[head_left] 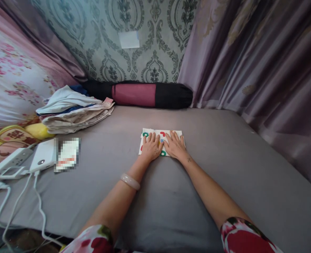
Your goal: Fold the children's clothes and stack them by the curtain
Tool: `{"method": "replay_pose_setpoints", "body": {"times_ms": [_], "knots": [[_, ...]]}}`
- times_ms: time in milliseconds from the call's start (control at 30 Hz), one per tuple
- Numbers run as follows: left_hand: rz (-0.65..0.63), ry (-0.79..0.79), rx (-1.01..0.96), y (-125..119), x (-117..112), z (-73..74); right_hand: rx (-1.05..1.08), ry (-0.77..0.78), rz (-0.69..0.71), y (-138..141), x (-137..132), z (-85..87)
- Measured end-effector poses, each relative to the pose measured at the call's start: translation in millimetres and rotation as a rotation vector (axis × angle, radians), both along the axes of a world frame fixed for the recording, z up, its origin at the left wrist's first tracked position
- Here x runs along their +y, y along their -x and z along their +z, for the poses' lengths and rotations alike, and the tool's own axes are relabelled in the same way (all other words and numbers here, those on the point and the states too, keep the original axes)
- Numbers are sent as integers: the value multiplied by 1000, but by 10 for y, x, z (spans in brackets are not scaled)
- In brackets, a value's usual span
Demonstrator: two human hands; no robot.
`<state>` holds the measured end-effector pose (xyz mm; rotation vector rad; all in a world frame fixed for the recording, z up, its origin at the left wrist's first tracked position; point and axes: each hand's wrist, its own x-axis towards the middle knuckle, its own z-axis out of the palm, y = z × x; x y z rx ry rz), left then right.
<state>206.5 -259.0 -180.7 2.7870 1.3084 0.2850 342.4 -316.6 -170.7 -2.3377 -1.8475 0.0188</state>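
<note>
A white folded sheet [162,132] printed with red, green and blue shapes lies flat on the grey bed sheet. My left hand [152,147] rests on its left half, palm down with the fingers spread. On the right half lies my right hand [175,144], also flat with fingers apart. Both hands press on the printed piece, and the thumbs nearly meet in its middle. Much of the surface under the palms is hidden. I cannot tell whether it is paper or cloth. A pale bangle [130,181] circles my left forearm.
Folded clothes [76,109] are stacked at the back left, beside a long black and maroon bag [134,95] along the wall. At left lie a power strip [10,163], a white power bank [43,154] with cables, and a blurred packet [67,154]. Curtains [250,59] hang at right.
</note>
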Motion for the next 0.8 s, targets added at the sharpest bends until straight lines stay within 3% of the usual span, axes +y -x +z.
{"method": "replay_pose_setpoints", "body": {"times_ms": [267,433,533,633,800], "knots": [[-12,-1,15,7,13,52,20,18,1,-30,25,-6],[-18,-37,-17,18,141,125,58,41,5,-91,44,17],[67,-42,-32,28,248,93,31,-38,-100,-110,38,15],[119,48,-24,37,322,22,47,-15,-197,-116,43,-10],[131,90,-23,42,323,-11,47,27,-210,-98,58,-22]]}}
